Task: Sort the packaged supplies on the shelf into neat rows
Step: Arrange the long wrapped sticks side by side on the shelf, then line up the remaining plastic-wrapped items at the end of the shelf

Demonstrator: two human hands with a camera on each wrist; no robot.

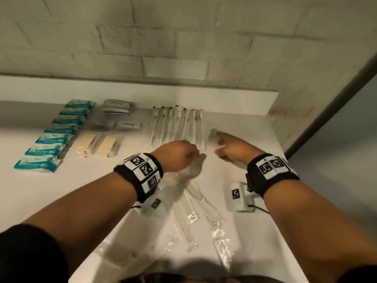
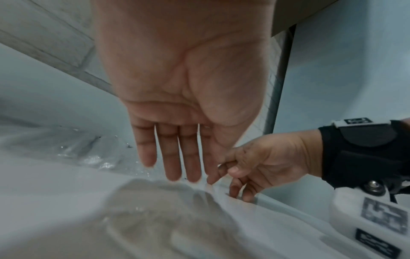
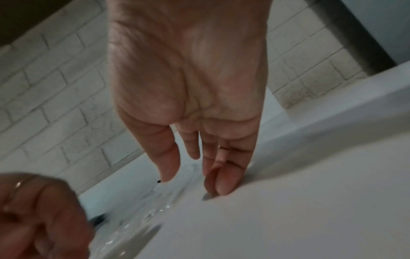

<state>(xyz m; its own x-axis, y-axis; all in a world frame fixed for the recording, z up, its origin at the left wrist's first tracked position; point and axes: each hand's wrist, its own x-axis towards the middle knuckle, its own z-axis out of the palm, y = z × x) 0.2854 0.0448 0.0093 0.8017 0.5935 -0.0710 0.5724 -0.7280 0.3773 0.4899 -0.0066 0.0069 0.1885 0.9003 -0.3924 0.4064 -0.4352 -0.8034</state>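
Left hand [image 1: 179,155] is held palm-down above the shelf [image 1: 255,127], fingers straight and slightly spread, nothing gripped. Right hand [image 1: 230,148] is extended with index finger pointing forward; two fingertips [image 3: 221,185] are pressed on the bare shelf surface, nothing held. Clear-wrapped toothbrushes [image 1: 177,125] are laid side by side in a row just ahead of both hands. More loose clear packets [image 1: 195,211] are scattered untidily below the wrists. Teal packets [image 1: 59,133] are lined in a column at far left, grey sachets [image 1: 116,115] and beige packs [image 1: 98,145] beside them.
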